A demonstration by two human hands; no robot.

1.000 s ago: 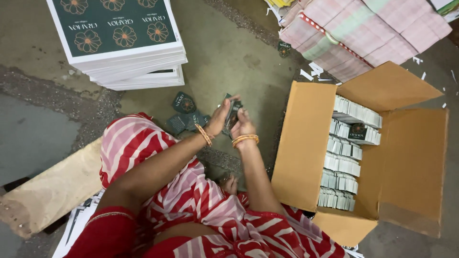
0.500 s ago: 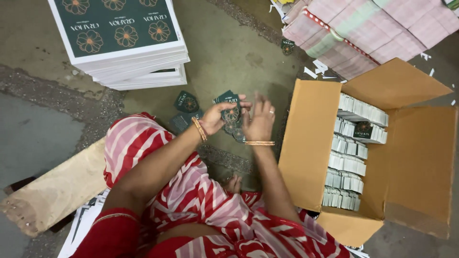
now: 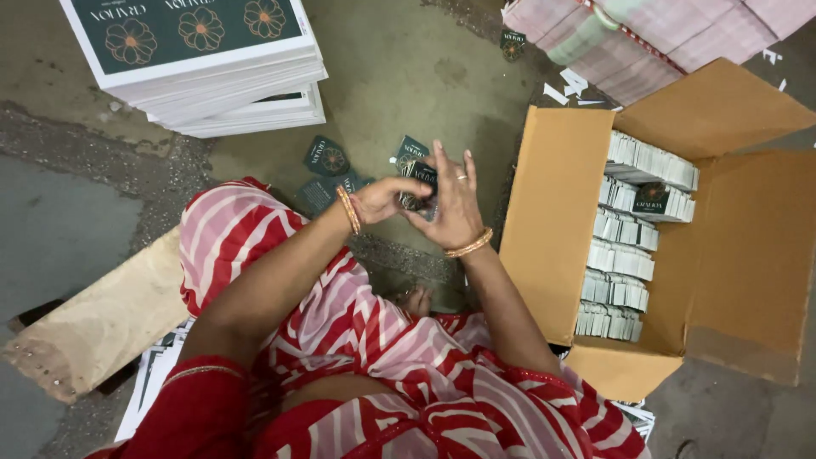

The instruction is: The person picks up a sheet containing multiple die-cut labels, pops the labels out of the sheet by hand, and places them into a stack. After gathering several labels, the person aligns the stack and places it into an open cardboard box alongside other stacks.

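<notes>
Head view: the open brown cardboard carton (image 3: 552, 221) stands at my right, rows of white-edged card bundles (image 3: 619, 255) packed inside. Well left of it sits the tall stack of dark green flower-printed sheets (image 3: 195, 59). Just left of the carton, my right hand (image 3: 452, 204) has swung over to cover the small bundle of dark green cards (image 3: 418, 183), fingers spread flat against it, while my left hand (image 3: 382, 200) pinches it from below. A moment ago they fanned looser; now the bundle looks squared.

Dark green flower cards everywhere

Small green card stack (image 3: 419, 183) pinched in my fingers (image 3: 450, 170), loose ones (image 3: 327, 157) just left of them, open cardboard box (image 3: 552, 221) of white bundles (image 3: 625, 259) right, big printed sheets (image 3: 195, 51) beyond.
</notes>
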